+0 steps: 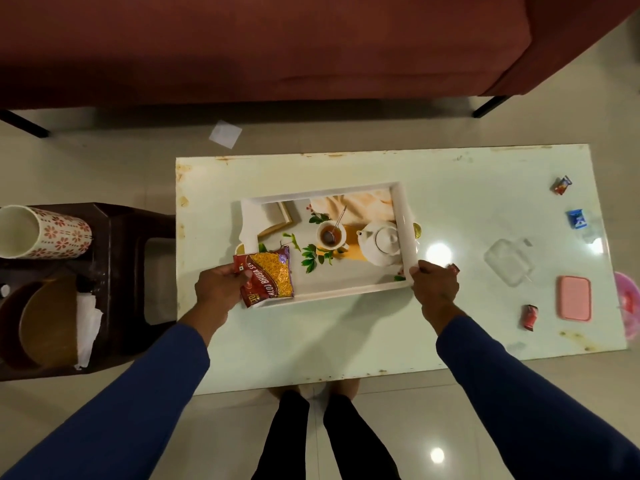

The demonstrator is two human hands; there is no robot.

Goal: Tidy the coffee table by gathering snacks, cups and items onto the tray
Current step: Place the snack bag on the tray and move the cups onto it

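Observation:
A white tray (pixel 401 216) with a printed picture of a teapot and teacup lies on the pale coffee table (pixel 346 334). My left hand (pixel 216 289) holds a red and yellow snack packet (pixel 268 277) over the tray's near left corner. My right hand (pixel 434 282) rests against the tray's near right corner, fingers closed on a small red candy (pixel 454 269). Loose on the table's right side are a red-blue candy (pixel 561 185), a blue candy (pixel 577 219), a red candy (pixel 530 317), a pink box (pixel 574 298) and a clear container (pixel 509 261).
A gold-wrapped piece (pixel 417 230) sits just beyond the tray's right rim. A dark stool (pixel 131 258) to the left carries a floral cup (pixel 52 233) on its side, wooden bowls (pixel 45 323) and tissue (pixel 88 323). A maroon sofa (pixel 277 46) stands behind the table.

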